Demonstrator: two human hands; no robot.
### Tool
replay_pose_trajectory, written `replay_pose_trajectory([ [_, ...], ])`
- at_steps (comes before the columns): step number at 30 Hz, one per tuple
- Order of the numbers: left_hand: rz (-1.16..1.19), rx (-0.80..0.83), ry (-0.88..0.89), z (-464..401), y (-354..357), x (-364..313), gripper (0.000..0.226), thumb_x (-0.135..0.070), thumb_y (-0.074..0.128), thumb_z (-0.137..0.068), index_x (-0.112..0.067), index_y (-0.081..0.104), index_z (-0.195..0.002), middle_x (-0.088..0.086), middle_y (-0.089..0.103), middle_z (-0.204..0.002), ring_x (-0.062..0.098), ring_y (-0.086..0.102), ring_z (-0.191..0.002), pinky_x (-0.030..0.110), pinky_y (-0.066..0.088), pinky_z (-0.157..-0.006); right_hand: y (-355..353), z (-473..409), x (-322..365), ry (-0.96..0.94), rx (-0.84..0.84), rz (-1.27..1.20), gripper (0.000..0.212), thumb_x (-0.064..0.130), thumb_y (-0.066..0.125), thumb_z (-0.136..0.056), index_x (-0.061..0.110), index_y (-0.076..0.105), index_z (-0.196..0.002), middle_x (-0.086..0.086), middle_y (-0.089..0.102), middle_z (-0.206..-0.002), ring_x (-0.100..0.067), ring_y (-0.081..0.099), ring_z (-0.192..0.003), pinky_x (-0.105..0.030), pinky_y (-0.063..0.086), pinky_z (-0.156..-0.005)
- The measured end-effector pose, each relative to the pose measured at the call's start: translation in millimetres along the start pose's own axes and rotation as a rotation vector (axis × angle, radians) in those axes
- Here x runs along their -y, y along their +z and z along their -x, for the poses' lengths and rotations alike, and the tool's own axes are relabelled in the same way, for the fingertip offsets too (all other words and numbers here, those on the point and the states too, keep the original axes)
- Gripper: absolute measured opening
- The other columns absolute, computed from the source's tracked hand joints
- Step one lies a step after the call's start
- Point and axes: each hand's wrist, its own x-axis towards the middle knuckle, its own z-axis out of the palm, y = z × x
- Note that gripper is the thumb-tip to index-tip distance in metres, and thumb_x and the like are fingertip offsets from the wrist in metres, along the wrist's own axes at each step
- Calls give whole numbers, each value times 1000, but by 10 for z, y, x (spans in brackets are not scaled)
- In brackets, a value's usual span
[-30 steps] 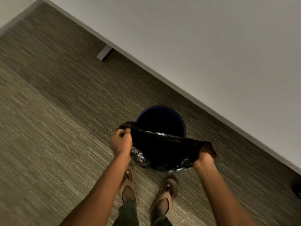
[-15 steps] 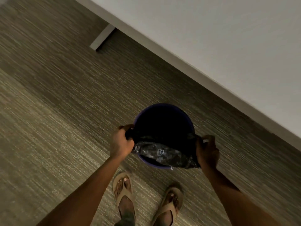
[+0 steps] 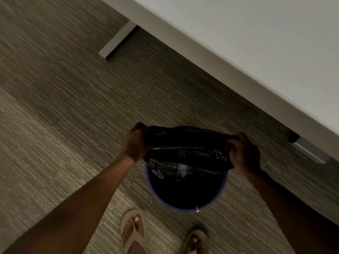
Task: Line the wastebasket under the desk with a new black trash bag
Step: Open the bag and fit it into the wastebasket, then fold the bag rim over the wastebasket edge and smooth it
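A round blue wastebasket (image 3: 165, 203) stands on the carpet just in front of the white desk (image 3: 256, 43). A shiny black trash bag (image 3: 185, 154) is stretched across the far half of its mouth. My left hand (image 3: 134, 145) grips the bag's edge at the basket's left rim. My right hand (image 3: 244, 153) grips the opposite edge at the right rim. The bag's lower part hangs down into the basket, whose inside is dark.
The desk edge runs diagonally from top centre to right. One grey desk foot (image 3: 117, 42) lies on the carpet at upper left, another metal foot (image 3: 310, 151) at the right. My two sandalled feet (image 3: 133, 231) stand just behind the basket.
Both hands carried the bag's opening from the near side of the basket toward its far rim and pulled it wider. The view has closed in on the basket.
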Motion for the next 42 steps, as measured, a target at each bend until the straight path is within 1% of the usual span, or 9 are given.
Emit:
replay_pose_trajectory([
  [9, -80, 223, -79, -237, 312, 29, 26, -23, 62, -95, -15, 69, -119, 12, 66, -106, 31, 61, -103, 43, 57, -81, 325, -286, 13, 94, 163, -133, 46, 32, 43, -107, 36, 48, -152, -14, 67, -128, -36, 66, -113, -38, 50, -88],
  [16, -37, 458, -339, -355, 230, 12, 28, -25, 52, -103, -10, 75, -108, 14, 73, -106, 31, 70, -98, 37, 54, -77, 517, -353, -140, 268, 384, -107, 54, 63, 34, -102, 35, 64, -136, -16, 76, -116, -38, 71, -99, -33, 42, -73],
  [20, 442, 399, -525, -224, 166, 109, 22, -12, 60, -99, -15, 82, -97, 7, 80, -96, 24, 75, -91, 39, 60, -78, 491, -312, -171, 416, 454, -252, 74, 78, 28, -95, 22, 75, -106, -11, 74, -93, -14, 57, -64, -33, 43, -64],
  [25, 1106, 241, -895, 251, 156, 270, 24, -22, 65, -99, -32, 74, -119, -5, 80, -108, 19, 72, -89, 32, 45, -68, 308, 106, -143, 794, 405, -1134, 13, 49, 67, -93, 44, 74, -104, -5, 73, -124, -16, 73, -94, -36, 56, -77],
  [28, 1190, 46, -975, 539, 278, 235, 42, -33, 72, -94, -35, 63, -135, -10, 71, -128, 19, 68, -112, 36, 52, -81, 324, 383, -135, 831, 335, -1175, 46, 36, 70, -95, 31, 57, -139, -6, 63, -142, -27, 65, -120, -39, 53, -79],
  [31, 779, -241, -912, 722, 300, 71, 62, -31, 77, -90, -21, 54, -147, 11, 56, -144, 29, 58, -129, 50, 53, -103, 306, 593, -71, 675, 58, -839, 61, 49, 64, -97, 25, 48, -151, -10, 43, -159, -32, 45, -143, -59, 45, -109],
  [34, 299, -446, -458, 733, 152, -216, 50, -30, 65, -99, -18, 53, -146, 12, 50, -148, 30, 49, -138, 44, 48, -109, 158, 701, 100, 266, -147, -560, 61, 55, 50, -98, 21, 50, -149, -5, 44, -155, -12, 35, -148, -57, 40, -115],
  [37, 65, -129, 32, 663, 130, -545, 61, -36, 52, -99, -16, 41, -156, 11, 48, -157, 35, 34, -151, 49, 32, -121, 107, 704, 268, -86, 30, -258, 70, 41, 64, -88, 17, 47, -151, -10, 50, -151, -22, 36, -147, -54, 33, -115],
  [42, -264, 369, -13, 684, 210, -758, 91, -38, 63, -88, -27, 16, -165, 2, 58, -145, 35, 38, -142, 49, 8, -126, 6, 730, 365, -39, 251, -98, 87, 22, 78, -77, 17, 41, -156, -11, 61, -143, -35, 45, -142, -47, 30, -116],
])
